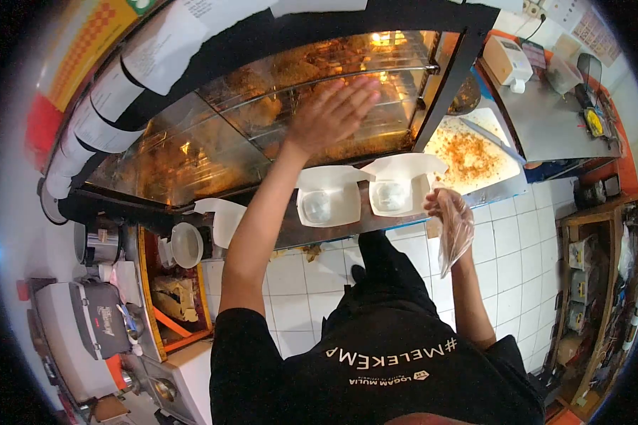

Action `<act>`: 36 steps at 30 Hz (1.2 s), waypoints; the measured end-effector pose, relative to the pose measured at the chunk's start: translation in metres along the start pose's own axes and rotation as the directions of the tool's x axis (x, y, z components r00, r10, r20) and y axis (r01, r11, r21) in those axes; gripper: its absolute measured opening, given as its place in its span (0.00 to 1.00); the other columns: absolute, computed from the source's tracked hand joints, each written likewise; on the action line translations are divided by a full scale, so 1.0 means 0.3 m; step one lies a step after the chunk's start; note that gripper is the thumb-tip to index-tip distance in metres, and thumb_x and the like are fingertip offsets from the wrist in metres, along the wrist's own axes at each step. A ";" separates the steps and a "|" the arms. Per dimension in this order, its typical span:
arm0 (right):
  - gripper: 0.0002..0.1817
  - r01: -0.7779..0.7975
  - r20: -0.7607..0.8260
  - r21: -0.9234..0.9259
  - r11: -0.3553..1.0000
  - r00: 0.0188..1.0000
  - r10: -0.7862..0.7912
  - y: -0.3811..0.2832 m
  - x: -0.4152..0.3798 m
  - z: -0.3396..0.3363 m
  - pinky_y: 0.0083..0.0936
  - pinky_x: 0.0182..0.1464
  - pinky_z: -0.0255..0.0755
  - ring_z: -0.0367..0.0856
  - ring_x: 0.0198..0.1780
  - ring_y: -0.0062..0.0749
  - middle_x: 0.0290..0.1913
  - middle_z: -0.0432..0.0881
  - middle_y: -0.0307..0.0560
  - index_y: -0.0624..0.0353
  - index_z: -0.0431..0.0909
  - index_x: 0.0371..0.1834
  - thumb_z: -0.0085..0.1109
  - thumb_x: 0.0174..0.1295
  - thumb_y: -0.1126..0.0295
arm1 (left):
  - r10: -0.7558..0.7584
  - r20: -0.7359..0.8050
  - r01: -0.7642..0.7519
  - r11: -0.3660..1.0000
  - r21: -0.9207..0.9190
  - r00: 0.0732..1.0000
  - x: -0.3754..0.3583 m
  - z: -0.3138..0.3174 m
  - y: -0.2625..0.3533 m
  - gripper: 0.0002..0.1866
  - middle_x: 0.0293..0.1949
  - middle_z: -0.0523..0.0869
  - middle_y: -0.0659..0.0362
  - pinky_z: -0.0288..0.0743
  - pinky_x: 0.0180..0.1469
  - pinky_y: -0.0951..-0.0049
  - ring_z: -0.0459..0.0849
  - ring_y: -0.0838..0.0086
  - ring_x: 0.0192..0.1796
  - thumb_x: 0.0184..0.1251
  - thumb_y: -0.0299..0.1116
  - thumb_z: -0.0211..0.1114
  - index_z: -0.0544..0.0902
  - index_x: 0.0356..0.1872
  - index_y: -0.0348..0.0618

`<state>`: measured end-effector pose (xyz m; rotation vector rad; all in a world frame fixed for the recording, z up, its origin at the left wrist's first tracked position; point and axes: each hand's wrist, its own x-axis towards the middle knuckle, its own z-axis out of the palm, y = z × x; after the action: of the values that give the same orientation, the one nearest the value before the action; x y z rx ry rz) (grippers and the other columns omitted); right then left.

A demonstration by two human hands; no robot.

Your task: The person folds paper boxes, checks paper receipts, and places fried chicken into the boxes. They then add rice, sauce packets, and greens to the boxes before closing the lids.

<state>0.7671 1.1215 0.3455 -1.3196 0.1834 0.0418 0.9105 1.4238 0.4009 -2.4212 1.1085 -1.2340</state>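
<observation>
My left hand [336,113] is bare, its fingers stretched out flat over the glass front of a lit display cabinet [237,110]. Browned fried food [258,112] shows on racks behind that glass. On my right hand [450,207] sits a loose clear plastic glove [458,244], its wide end hanging down. Those fingers are curled in beside the right-hand box; what they hold, if anything, is hidden. Two open white paper boxes stand on the ledge: a middle one [329,202] and a right one [391,195]. Another white box [228,221] is partly behind my left forearm.
A white cutting board [467,152] with brown crumbs and a knife [490,140] lies right of the cabinet. Beyond it is a metal counter [556,120]. A rice cooker [99,241] stands at left; wooden shelves [588,283] line the right. White floor tiles [521,248] lie below.
</observation>
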 end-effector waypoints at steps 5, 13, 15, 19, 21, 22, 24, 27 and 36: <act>0.15 0.281 0.221 -0.168 0.945 0.945 -0.242 -0.024 0.104 0.070 0.24 0.50 0.78 0.84 0.45 0.28 0.44 0.85 0.51 0.69 0.80 0.51 0.60 0.73 0.66 | -0.142 -0.015 0.143 0.989 0.039 0.990 -0.242 -0.132 -0.034 0.39 0.77 0.65 0.57 0.46 0.81 0.56 0.62 0.63 0.79 0.65 0.31 0.66 0.60 0.76 0.46; 0.15 0.753 0.625 -0.421 0.506 0.645 -0.439 -0.128 0.325 0.581 0.34 0.48 0.76 0.83 0.46 0.48 0.47 0.83 0.60 0.66 0.76 0.57 0.55 0.70 0.72 | -0.813 0.510 0.913 0.063 -0.402 0.281 -0.513 -0.453 0.649 0.33 0.59 0.78 0.46 0.77 0.57 0.61 0.82 0.59 0.58 0.64 0.23 0.64 0.67 0.71 0.38; 0.15 0.855 0.737 -0.459 0.243 0.519 -0.433 -0.092 0.403 0.702 0.43 0.59 0.73 0.80 0.55 0.53 0.51 0.82 0.60 0.61 0.75 0.58 0.52 0.71 0.68 | -0.777 0.612 0.932 -0.098 -0.348 0.146 -0.550 -0.532 0.821 0.33 0.60 0.77 0.48 0.79 0.52 0.63 0.85 0.62 0.50 0.65 0.23 0.64 0.66 0.72 0.41; 0.21 0.751 0.894 -0.418 -0.511 0.240 -0.378 -0.024 0.538 0.784 0.43 0.59 0.72 0.78 0.59 0.55 0.61 0.79 0.59 0.60 0.77 0.61 0.43 0.76 0.58 | -0.587 0.810 0.907 -0.344 -0.243 -0.005 -0.624 -0.665 1.040 0.34 0.60 0.77 0.49 0.78 0.54 0.65 0.85 0.64 0.49 0.66 0.24 0.65 0.65 0.73 0.41; 0.31 0.591 0.678 -0.611 -0.526 0.734 0.037 -0.110 0.554 0.850 0.45 0.68 0.68 0.72 0.71 0.45 0.72 0.72 0.51 0.53 0.75 0.67 0.38 0.76 0.43 | -0.478 0.876 0.916 -0.376 -0.140 -0.062 -0.688 -0.675 1.117 0.35 0.61 0.77 0.50 0.78 0.56 0.64 0.85 0.63 0.51 0.67 0.27 0.66 0.63 0.75 0.45; 0.31 0.597 0.683 -0.595 -0.538 0.729 0.053 -0.094 0.591 0.872 0.45 0.68 0.68 0.72 0.71 0.45 0.72 0.72 0.51 0.53 0.75 0.67 0.38 0.76 0.43 | -0.475 0.877 0.907 -0.397 -0.143 -0.070 -0.694 -0.683 1.127 0.35 0.61 0.77 0.50 0.78 0.56 0.64 0.85 0.63 0.51 0.67 0.27 0.66 0.63 0.75 0.45; 0.32 0.404 0.527 -0.711 -0.575 0.848 -0.056 -0.029 0.683 0.898 0.44 0.70 0.66 0.69 0.73 0.45 0.76 0.67 0.44 0.43 0.70 0.73 0.43 0.73 0.39 | -0.490 0.859 0.899 -0.429 -0.085 -0.152 -0.715 -0.688 1.103 0.35 0.61 0.77 0.50 0.78 0.56 0.58 0.85 0.57 0.53 0.68 0.32 0.65 0.63 0.75 0.47; 0.33 0.389 0.505 -0.789 -0.476 0.852 -0.140 0.069 0.785 0.891 0.44 0.72 0.64 0.68 0.74 0.45 0.76 0.67 0.42 0.41 0.67 0.75 0.46 0.72 0.39 | -0.504 0.838 0.911 -0.412 -0.019 -0.210 -0.713 -0.693 1.018 0.36 0.63 0.76 0.48 0.76 0.60 0.58 0.83 0.55 0.57 0.69 0.32 0.65 0.60 0.76 0.48; 0.34 0.537 0.649 -0.302 -0.787 0.721 0.243 -0.011 0.704 0.818 0.43 0.79 0.52 0.58 0.79 0.43 0.78 0.64 0.40 0.42 0.57 0.80 0.52 0.72 0.51 | -0.533 0.808 0.933 -0.356 0.055 -0.251 -0.767 -0.695 0.925 0.37 0.64 0.76 0.48 0.76 0.63 0.58 0.82 0.58 0.59 0.70 0.33 0.66 0.60 0.77 0.48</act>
<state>1.0026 1.3419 0.3733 -3.5398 -1.4333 -0.0992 0.5194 1.4225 0.2578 -3.8209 -1.3683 0.3644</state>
